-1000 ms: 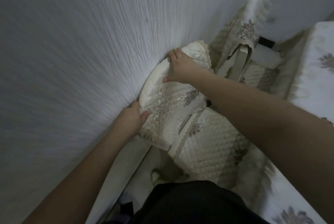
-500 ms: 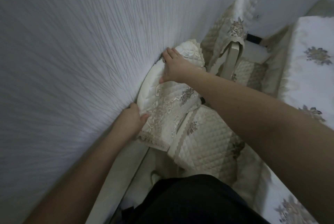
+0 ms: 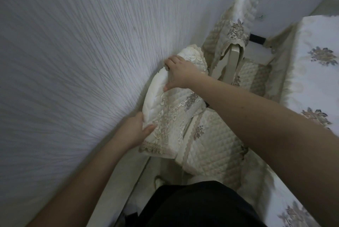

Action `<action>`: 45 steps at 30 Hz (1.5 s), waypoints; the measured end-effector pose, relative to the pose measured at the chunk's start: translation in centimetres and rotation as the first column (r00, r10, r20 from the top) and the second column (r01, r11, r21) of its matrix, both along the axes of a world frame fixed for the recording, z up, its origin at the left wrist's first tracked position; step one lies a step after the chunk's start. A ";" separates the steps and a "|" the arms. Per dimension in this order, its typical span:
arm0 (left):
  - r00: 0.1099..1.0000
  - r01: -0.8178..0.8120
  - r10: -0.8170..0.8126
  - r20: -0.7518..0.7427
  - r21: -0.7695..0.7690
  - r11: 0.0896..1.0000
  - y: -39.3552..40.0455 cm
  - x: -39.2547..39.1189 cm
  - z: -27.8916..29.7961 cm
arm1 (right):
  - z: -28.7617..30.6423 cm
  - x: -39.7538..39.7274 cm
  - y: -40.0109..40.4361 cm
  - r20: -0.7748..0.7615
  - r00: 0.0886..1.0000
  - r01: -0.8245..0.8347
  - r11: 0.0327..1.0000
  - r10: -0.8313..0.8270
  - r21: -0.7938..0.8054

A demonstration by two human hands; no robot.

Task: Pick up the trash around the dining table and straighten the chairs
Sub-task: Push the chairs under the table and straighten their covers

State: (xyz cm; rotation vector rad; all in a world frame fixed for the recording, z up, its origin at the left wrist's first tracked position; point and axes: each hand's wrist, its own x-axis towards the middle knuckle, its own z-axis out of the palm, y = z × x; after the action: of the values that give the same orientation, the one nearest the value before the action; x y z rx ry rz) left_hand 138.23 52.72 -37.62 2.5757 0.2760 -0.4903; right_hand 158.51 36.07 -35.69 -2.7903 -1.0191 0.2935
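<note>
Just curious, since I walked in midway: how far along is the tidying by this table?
Done: cannot tell; no collected trash shows. In hand: both hands grip the near chair's covered backrest by the wall, left hand low, right hand at the top. Left: the far chair stands untouched beside the table, and its cover looks rumpled.

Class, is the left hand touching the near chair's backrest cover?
Touching: the head view shows the left hand gripping the backrest cover, thumb across its front.
</note>
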 end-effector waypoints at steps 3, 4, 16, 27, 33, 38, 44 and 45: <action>0.999 0.029 -0.032 -0.030 -0.075 0.997 -0.9 -0.2 0.1 | 0.1 -0.5 -1.4 -0.004 1.000 0.009 1.000 -0.009 -0.015; 0.998 0.040 -0.043 -0.033 -0.095 0.995 -1.4 -0.2 0.1 | 0.1 -0.7 -2.0 -0.003 1.000 0.014 1.000 -0.014 -0.019; 0.971 0.229 -0.236 -0.024 -0.161 0.960 -8.7 0.9 -0.4 | 0.9 -2.6 -10.9 -0.061 0.991 0.120 0.993 -0.120 0.005; 0.959 0.266 -0.272 -0.082 -0.070 0.961 -12.6 1.4 -0.7 | 1.2 -2.6 -15.2 -0.100 0.986 0.135 0.991 -0.135 -0.010; 0.950 0.296 -0.299 -0.091 -0.049 0.954 -12.7 1.4 -0.7 | 0.6 -2.7 -15.6 -0.144 0.978 0.156 0.987 -0.150 0.031; 0.951 0.185 -0.231 -0.208 -0.218 0.958 -11.7 2.2 0.2 | 0.2 -3.9 -15.6 -0.378 0.864 0.451 0.847 -0.334 0.283; 0.953 -0.006 -0.097 -0.288 -0.338 0.941 -12.6 3.4 0.6 | -1.1 -6.0 -11.2 -0.762 0.344 0.934 0.286 -0.548 0.216; 0.954 0.015 -0.112 -0.279 -0.328 0.945 -12.7 3.5 0.6 | -0.9 -6.0 -10.4 -0.775 0.322 0.936 0.305 -0.544 0.175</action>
State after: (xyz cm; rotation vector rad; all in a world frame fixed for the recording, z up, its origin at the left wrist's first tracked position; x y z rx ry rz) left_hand 141.75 39.97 -37.05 2.1941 0.1936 -0.8713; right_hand 152.46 25.66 -36.60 -1.9508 0.4806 0.5084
